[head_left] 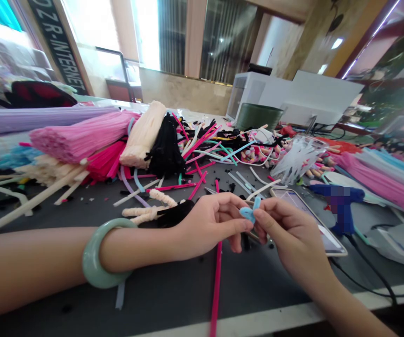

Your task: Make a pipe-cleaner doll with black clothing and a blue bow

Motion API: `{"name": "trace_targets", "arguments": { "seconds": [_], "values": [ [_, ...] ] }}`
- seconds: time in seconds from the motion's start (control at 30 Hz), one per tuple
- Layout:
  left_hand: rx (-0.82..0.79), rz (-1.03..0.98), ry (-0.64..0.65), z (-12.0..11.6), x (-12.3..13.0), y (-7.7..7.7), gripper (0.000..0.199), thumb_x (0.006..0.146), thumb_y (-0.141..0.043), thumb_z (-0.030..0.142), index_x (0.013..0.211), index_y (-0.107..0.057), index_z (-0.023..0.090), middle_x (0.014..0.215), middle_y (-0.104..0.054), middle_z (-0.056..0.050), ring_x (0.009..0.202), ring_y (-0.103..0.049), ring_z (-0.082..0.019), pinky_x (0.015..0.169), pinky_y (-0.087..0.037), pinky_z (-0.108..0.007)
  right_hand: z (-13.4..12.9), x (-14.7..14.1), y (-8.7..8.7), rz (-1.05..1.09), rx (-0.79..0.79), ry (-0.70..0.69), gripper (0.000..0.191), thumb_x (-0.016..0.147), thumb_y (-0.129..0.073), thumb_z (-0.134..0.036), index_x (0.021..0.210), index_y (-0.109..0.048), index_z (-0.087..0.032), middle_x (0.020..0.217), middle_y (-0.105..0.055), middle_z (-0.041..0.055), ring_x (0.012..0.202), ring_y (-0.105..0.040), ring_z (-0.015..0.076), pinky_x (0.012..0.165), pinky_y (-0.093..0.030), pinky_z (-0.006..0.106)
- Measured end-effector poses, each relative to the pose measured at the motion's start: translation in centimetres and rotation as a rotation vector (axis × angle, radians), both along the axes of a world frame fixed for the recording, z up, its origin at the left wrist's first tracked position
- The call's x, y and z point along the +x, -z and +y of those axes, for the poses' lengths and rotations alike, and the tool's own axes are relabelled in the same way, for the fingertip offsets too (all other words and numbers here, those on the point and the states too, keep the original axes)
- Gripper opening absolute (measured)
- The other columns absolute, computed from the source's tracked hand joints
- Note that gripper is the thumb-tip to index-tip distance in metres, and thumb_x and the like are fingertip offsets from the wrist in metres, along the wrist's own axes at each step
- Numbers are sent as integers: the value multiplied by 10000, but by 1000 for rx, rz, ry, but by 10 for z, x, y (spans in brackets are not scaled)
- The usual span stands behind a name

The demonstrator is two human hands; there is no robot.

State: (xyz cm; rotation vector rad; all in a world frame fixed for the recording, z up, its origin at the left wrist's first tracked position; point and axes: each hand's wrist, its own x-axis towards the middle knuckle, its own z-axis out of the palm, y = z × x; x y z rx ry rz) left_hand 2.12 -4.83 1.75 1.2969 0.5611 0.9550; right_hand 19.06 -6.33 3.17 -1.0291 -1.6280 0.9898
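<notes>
Between my two hands is a short light-blue pipe cleaner (247, 214), bent into a small loop with one end sticking up. My left hand (212, 220), with a pale green bangle (93, 252) on its wrist, pinches the loop's left side. Thumb and fingertips of my right hand (282, 224) grip the other side. Behind my left wrist lies a cream and black pipe-cleaner piece (149, 213). A long hot-pink pipe cleaner (216, 285) runs under my hands toward the table's front edge.
A phone (328, 238) lies beside my right hand, with a blue glue gun (342, 206) and its cable further right. Bundles of pink (79, 135), cream (144, 135) and black pipe cleaners (169, 147) are piled behind. A green bin (260, 116) stands at the back.
</notes>
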Motion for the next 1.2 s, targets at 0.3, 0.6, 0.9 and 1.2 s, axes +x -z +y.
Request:
{"name": "trace_targets", "arguments": {
  "seconds": [0.3, 0.6, 0.9, 1.2],
  "values": [
    [61, 23, -27, -1, 2, 2, 101, 842, -593, 210, 807, -532, 138, 680, -615, 13, 491, -615, -79, 516, -484, -194, 2, 1, 5, -49, -45, -9, 250, 869, -603, -384, 731, -552, -182, 561, -523, -50, 483, -473, 66, 446, -375, 176],
    [94, 207, -99, 5, -4, 4, 112, 823, -568, 192, 732, -517, 150, 582, -581, 28, 466, -593, -85, 497, -451, -186, 14, 16, -6, -535, 40, -66, 227, 918, -498, -383, 777, -555, -216, 598, -574, -32, 533, -515, 119, 521, -386, 245],
    [-50, 49, -170, 12, -3, 1, 50, 823, -549, 168, 796, -516, 141, 633, -585, 43, 424, -584, -69, 466, -473, -185, 25, 26, -3, -1125, 160, -23, 240, 864, -587, -379, 958, -637, -164, 955, -653, 105, 865, -613, 261, 756, -460, 392],
    [-38, 28, -152, 12, -4, 1, 86, 872, -513, 215, 827, -457, 167, 659, -567, 54, 442, -571, -64, 495, -469, -199, 27, 23, 0, -1201, 127, -51, 174, 842, -589, -235, 981, -641, -144, 965, -655, 117, 882, -618, 258, 772, -456, 363]
  ]
}}
